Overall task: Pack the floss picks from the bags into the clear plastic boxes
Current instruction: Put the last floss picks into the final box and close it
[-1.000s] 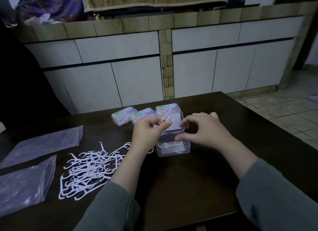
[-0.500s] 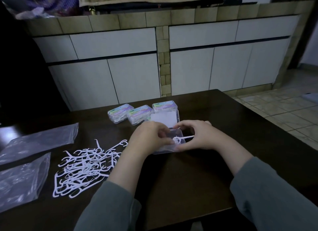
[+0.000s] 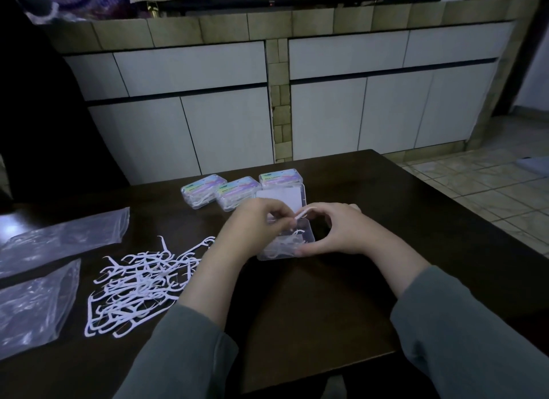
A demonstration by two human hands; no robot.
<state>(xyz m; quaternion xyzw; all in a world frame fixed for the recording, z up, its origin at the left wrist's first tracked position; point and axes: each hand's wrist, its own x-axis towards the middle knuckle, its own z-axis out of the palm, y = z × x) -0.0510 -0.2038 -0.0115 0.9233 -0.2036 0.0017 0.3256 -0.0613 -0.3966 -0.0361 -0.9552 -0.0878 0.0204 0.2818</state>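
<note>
So both hands are over the open clear box point(image 3: 285, 244) mid-table. Left hand point(image 3: 252, 229) has its fingers pinched on one floss pick point(image 3: 302, 214), held just above the box's far edge, its long axis running roughly left-near to right-far, tilted up. Right hand point(image 3: 335, 232) curls around the box's right side, thumb on the near corner, steadying it (looks like a hold, not a squeeze). The box sits directly below the pick, so I'd guess it just needs lowering and laying flat alongside the picks already inside. The loose pile of picks point(image 3: 139, 283) is left of the left arm, so that hand's nearer. Three filled boxes point(image 3: 237, 190) sit farther back, two empty bags point(image 3: 35, 303) far left.
</note>
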